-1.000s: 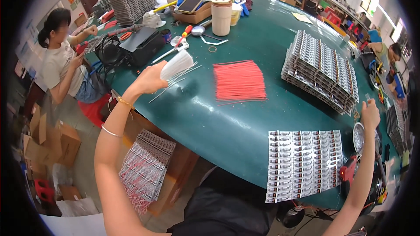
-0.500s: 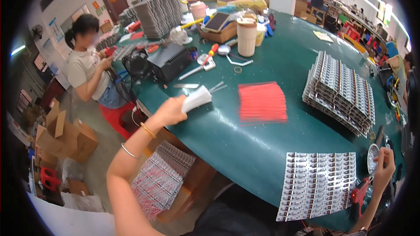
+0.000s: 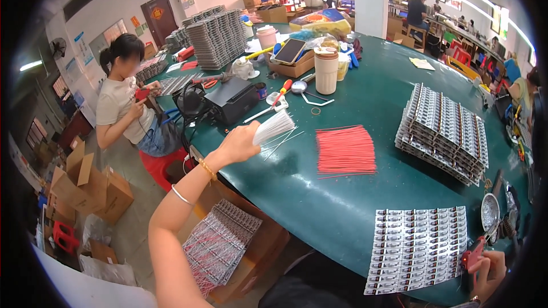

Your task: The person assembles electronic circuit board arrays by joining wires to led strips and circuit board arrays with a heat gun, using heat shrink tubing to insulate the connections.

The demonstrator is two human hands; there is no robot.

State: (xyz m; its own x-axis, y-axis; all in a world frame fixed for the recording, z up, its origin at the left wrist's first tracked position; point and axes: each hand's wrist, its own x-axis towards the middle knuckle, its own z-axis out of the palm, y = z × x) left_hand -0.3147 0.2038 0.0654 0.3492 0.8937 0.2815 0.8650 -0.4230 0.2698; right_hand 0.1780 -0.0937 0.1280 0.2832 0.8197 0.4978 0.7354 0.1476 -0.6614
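A bundle of thin white wires (image 3: 274, 128) is gripped in my left hand (image 3: 240, 141) above the green table. A few loose white strands (image 3: 283, 144) splay out below it. At the lower right, my right hand (image 3: 491, 271) has its fingers closed round the lower part of a red gun-shaped tool (image 3: 471, 255). Just left of that tool lies a sheet of silvery parts in rows (image 3: 415, 251). A flat row of red wires (image 3: 346, 149) rests mid-table, to the right of the white bundle.
Stacked silvery panels (image 3: 442, 131) stand at the right, near a round metal dish (image 3: 490, 211). Farther back are a lidded cup (image 3: 326, 71), a black box (image 3: 231, 100) and a screwdriver (image 3: 283, 92). A cardboard box of panels (image 3: 222, 242) sits below the table edge. A co-worker (image 3: 128, 97) sits left.
My right hand has come down from beside the metal dish onto the red gun-shaped tool. My left hand still holds the white wires, now a little farther right. The view has shifted slightly.
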